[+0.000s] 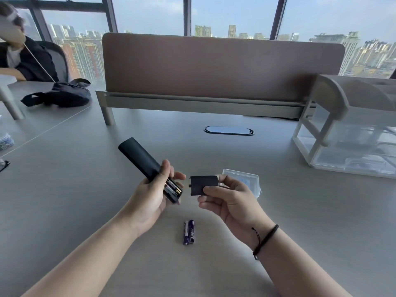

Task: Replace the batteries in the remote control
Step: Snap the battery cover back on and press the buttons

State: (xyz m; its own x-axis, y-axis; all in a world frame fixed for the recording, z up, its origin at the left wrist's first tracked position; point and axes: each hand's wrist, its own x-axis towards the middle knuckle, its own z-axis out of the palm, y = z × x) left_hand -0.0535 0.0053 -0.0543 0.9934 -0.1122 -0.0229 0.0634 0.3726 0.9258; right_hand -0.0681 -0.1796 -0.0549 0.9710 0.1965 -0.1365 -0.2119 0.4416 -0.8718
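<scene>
My left hand (150, 198) grips a black remote control (139, 159) back side up, above the grey table. Its battery bay (172, 188) at the near end is uncovered and shows two batteries with gold ends. My right hand (227, 200) pinches the black battery cover (202, 184) between thumb and fingers, a short gap to the right of the bay. Two purple batteries (188, 232) lie side by side on the table, nearer to me than both hands.
A small clear plastic case (246, 179) lies behind my right hand. A white and clear drawer organiser (351, 133) stands at the right. A brown desk divider (214, 67) runs across the back. At far left are a dark bag (64, 95) and a seated person.
</scene>
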